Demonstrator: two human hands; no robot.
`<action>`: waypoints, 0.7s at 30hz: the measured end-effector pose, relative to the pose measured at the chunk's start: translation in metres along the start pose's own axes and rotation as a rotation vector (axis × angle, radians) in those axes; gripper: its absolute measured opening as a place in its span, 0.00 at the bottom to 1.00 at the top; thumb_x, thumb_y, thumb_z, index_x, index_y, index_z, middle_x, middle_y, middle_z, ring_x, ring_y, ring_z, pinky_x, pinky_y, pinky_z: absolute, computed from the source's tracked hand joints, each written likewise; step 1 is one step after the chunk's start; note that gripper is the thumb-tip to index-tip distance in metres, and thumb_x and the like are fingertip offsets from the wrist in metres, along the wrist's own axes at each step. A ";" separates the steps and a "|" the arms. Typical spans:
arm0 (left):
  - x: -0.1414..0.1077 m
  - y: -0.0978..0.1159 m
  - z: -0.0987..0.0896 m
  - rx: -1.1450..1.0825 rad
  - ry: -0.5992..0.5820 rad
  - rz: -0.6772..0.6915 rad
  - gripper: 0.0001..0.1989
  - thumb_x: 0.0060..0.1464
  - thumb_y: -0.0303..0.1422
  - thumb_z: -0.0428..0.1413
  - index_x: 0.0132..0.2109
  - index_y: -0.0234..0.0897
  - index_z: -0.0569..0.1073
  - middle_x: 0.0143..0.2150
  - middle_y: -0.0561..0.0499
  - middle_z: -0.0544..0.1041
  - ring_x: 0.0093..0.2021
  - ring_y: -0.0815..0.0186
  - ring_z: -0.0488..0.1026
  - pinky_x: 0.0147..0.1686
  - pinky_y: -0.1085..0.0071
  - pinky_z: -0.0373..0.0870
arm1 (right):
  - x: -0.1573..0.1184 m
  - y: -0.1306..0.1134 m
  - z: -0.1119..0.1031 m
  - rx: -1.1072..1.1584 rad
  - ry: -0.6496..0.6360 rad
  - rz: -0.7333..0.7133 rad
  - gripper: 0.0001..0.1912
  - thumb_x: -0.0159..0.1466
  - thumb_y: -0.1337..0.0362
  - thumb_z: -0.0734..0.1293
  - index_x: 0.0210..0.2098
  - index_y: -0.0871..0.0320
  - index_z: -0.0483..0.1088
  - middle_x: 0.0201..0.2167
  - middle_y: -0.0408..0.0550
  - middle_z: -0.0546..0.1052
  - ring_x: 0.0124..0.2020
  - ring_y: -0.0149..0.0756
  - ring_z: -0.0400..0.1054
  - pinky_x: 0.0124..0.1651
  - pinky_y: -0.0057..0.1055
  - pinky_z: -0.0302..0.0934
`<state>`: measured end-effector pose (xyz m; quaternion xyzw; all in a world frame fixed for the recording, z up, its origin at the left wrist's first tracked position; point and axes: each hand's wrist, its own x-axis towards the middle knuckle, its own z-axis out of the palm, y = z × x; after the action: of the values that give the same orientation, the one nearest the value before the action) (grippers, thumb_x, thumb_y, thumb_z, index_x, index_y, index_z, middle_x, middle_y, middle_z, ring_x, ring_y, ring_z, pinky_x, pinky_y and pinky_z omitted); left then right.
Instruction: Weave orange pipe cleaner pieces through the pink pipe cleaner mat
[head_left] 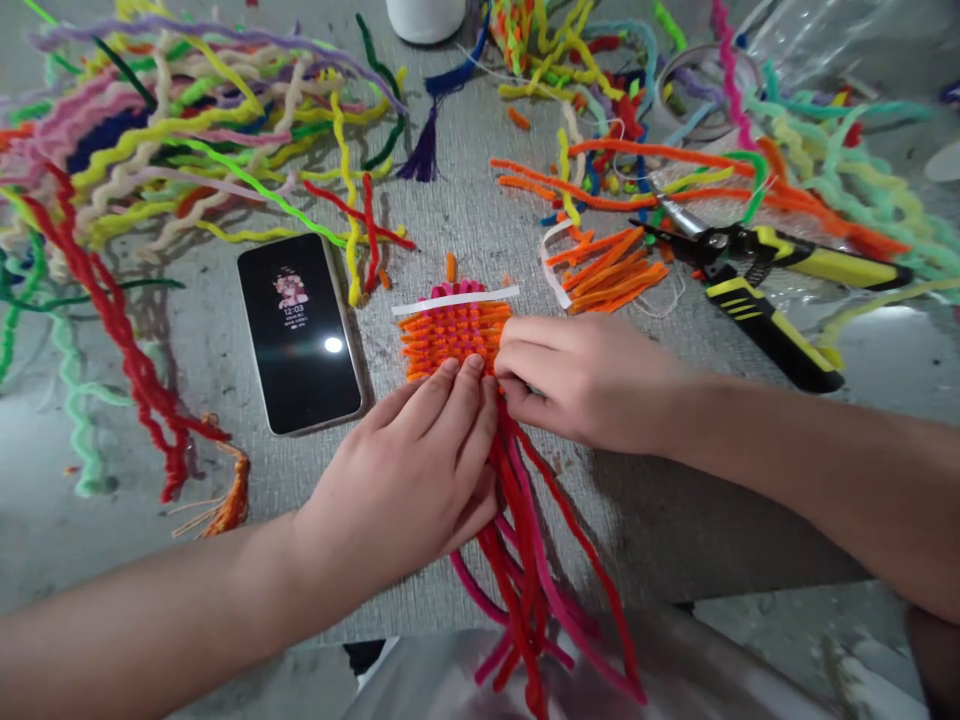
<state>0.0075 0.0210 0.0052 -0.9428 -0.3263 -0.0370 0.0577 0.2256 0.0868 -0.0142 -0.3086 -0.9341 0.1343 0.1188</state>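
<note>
On the table [420,220], the woven piece [454,330] is lying to the right of the phone [301,335]. The left hand [420,455] is pressing the weave's lower part, fingers close together. The right hand [592,380] is curling its grip at the weave's right edge; whether it is pinching a strand, I cannot tell. Beyond the weave, further from the phone, pliers [739,262] are lying open.

A small rectangular panel woven from fuzzy orange and pink pipe cleaners [454,328] lies flat on the grey table, a thin white strip [456,299] across its far end, with long loose red and magenta fuzzy stems [529,540] trailing from its near end.
</note>
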 end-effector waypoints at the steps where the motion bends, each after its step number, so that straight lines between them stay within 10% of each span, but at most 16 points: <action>1: 0.000 0.000 0.000 0.001 0.001 0.001 0.28 0.66 0.35 0.48 0.64 0.16 0.71 0.63 0.29 0.75 0.60 0.43 0.77 0.54 0.52 0.81 | 0.001 0.000 0.000 0.004 -0.009 0.000 0.15 0.74 0.64 0.58 0.35 0.60 0.72 0.33 0.48 0.72 0.28 0.32 0.59 0.30 0.35 0.45; 12: -0.002 0.002 -0.002 0.041 -0.029 0.012 0.28 0.67 0.35 0.48 0.64 0.14 0.71 0.64 0.27 0.74 0.61 0.42 0.76 0.54 0.53 0.81 | 0.005 -0.005 -0.003 0.024 -0.071 0.025 0.13 0.73 0.64 0.60 0.32 0.60 0.67 0.30 0.45 0.67 0.26 0.31 0.50 0.30 0.33 0.43; 21: -0.006 0.005 0.002 -0.021 0.030 -0.041 0.27 0.68 0.34 0.48 0.64 0.15 0.70 0.66 0.29 0.72 0.65 0.43 0.73 0.59 0.53 0.79 | -0.004 0.004 0.004 0.131 0.054 0.001 0.10 0.70 0.68 0.62 0.34 0.60 0.71 0.33 0.47 0.73 0.30 0.32 0.64 0.33 0.31 0.54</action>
<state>0.0061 0.0132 0.0018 -0.9358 -0.3441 -0.0554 0.0521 0.2295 0.0870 -0.0199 -0.3040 -0.9197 0.1867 0.1640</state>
